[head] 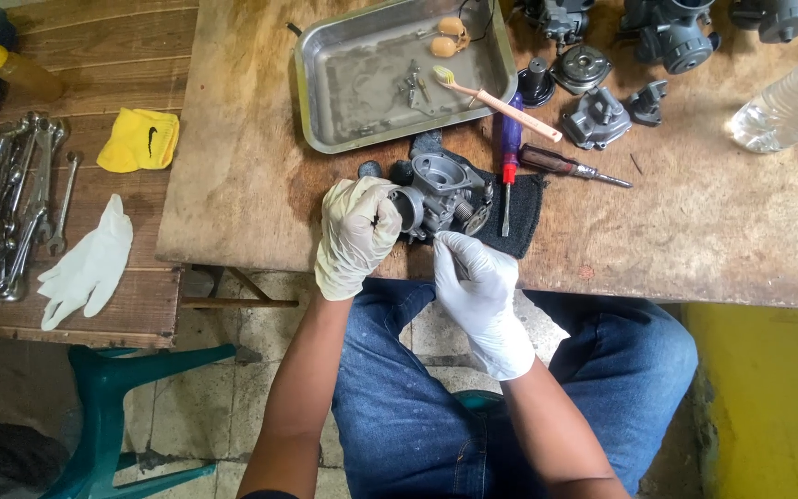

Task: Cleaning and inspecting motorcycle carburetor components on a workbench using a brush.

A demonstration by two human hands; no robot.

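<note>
A worn, scratched wooden desk [695, 231] is seen from above, over a tiled floor. At its near edge a grey cast-metal carburettor body [441, 194] is set on a black woven cloth [524, 217]. The left hand [355, 236], in a cream rubber glove, is closed around the carburettor's round end; the right hand [475, 282], in a white glove, is pinched against its underside, though what is held there cannot be told. Just behind, a dented rectangular steel tray [325, 102] is crossed by a pink-handled toothbrush [501, 103]. A blue-and-red-handled screwdriver [509, 157] lies beside it.

left hand [355, 231] gloved, grip closed | right hand [475, 288] gloved, fingers pinched
</note>
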